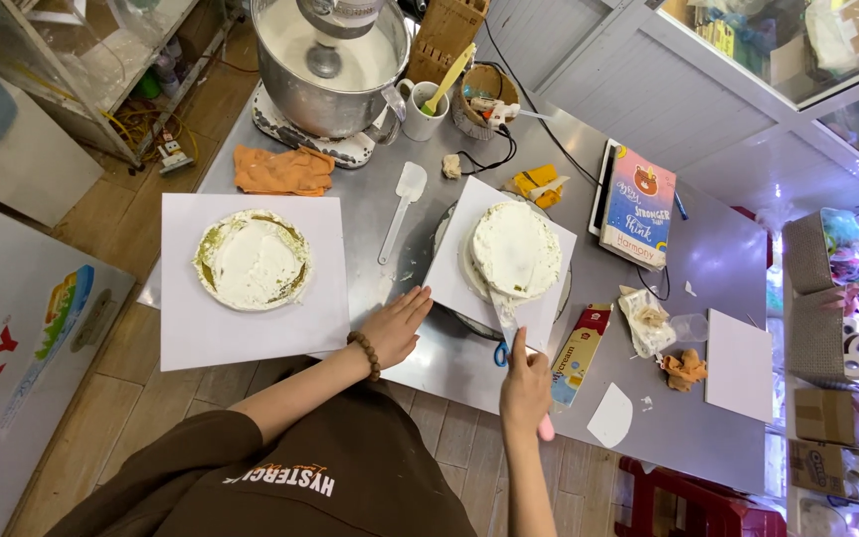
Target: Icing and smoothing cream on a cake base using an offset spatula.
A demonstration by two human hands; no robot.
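R hand (526, 386) grips spatula (505, 316) w/ fingers closed, blade at near edge of cake (515, 249) on turntable mid-counter, L hand (396, 324) open flat on its board (449, 288); top iced, sides partly bare, 2nd cake (253, 260) only rough-coated

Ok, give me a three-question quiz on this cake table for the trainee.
1. True or false: the right hand holds a spatula against the near edge of the cake on the turntable.
2. What does the left hand rest on? A) the orange cloth B) the corner of the white board under that cake C) the mixer bowl
3. Fill in: the second cake, left of the hands, shows patches of ____ cake at its rim.

Key: 1 true; 2 B; 3 green.
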